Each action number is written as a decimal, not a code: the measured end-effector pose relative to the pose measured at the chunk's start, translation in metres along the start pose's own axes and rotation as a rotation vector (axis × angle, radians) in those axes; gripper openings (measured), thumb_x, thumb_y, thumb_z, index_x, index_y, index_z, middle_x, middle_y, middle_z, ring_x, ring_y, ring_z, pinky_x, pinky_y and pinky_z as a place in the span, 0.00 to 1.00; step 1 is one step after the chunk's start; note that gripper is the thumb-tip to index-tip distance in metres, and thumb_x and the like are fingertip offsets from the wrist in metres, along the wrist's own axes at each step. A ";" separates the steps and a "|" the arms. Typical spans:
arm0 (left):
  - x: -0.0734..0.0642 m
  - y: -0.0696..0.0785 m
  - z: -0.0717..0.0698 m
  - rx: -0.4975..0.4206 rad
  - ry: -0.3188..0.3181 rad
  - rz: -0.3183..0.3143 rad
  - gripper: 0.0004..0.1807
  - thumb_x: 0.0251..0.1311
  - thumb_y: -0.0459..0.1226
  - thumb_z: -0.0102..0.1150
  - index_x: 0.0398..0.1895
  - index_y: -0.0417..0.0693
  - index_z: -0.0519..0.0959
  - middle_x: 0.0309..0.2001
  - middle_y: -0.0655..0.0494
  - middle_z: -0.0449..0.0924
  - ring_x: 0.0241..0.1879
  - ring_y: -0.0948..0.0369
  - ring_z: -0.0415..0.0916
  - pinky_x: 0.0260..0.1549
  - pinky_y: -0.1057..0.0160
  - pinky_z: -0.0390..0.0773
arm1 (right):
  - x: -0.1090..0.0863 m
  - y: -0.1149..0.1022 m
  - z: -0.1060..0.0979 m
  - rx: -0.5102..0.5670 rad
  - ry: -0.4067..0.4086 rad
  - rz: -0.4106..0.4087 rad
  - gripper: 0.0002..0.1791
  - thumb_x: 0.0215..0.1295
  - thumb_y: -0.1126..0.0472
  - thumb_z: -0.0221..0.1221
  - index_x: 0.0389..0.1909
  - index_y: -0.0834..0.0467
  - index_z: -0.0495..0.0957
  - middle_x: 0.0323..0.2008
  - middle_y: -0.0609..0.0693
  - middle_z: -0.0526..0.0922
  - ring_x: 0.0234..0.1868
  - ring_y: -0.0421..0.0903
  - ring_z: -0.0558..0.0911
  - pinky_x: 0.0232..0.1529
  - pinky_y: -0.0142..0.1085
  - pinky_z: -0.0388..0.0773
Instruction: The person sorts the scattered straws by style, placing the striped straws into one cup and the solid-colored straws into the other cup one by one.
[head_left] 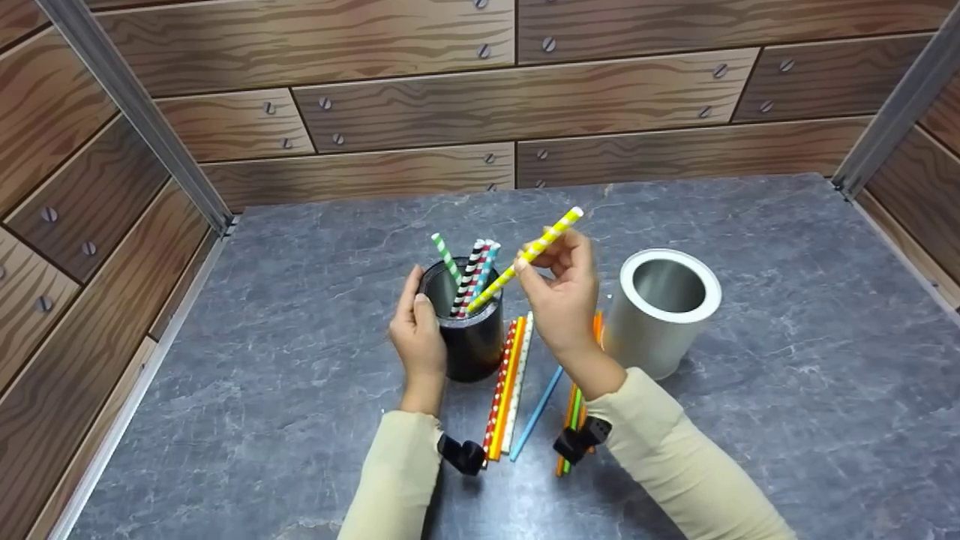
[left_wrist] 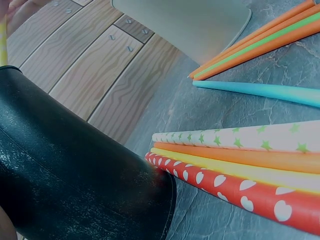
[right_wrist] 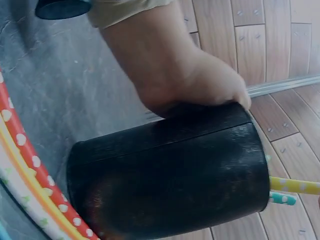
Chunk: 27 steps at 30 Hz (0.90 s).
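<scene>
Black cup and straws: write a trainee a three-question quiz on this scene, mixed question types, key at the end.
1. Which hand holds the yellow straw at the mouth of the black cup?
2. True or false: the left hand holds the black cup.
3. Which of these stands in the black cup?
A) plain blue straw
B) green-and-white striped straw
C) white straw with green stars

Key:
1. The right hand.
2. True.
3. B.
</scene>
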<state>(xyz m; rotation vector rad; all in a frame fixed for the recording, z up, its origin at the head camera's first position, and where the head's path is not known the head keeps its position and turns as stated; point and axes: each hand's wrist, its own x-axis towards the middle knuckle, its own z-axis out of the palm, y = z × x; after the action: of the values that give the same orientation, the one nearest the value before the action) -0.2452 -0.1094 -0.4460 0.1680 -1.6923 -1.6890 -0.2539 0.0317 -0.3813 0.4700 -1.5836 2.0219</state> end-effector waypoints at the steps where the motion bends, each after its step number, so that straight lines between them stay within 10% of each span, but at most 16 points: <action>1: 0.000 0.000 0.000 0.007 0.002 0.003 0.21 0.63 0.28 0.41 0.59 0.37 0.72 0.57 0.46 0.74 0.60 0.56 0.68 0.59 0.61 0.68 | -0.001 0.001 0.000 -0.013 -0.006 0.008 0.20 0.50 0.78 0.57 0.45 0.72 0.63 0.32 0.48 0.76 0.33 0.43 0.77 0.32 0.29 0.80; 27: 0.000 0.000 0.001 0.022 0.027 0.009 0.20 0.62 0.28 0.42 0.57 0.37 0.73 0.56 0.46 0.75 0.59 0.56 0.70 0.58 0.62 0.69 | -0.022 0.029 -0.003 -0.206 -0.117 0.067 0.21 0.54 0.73 0.60 0.51 0.70 0.71 0.38 0.62 0.80 0.43 0.54 0.81 0.45 0.34 0.80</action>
<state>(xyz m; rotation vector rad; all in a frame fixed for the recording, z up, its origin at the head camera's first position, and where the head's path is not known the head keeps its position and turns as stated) -0.2458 -0.1092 -0.4461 0.1923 -1.6903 -1.6549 -0.2530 0.0254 -0.4173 0.4693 -1.8785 1.8824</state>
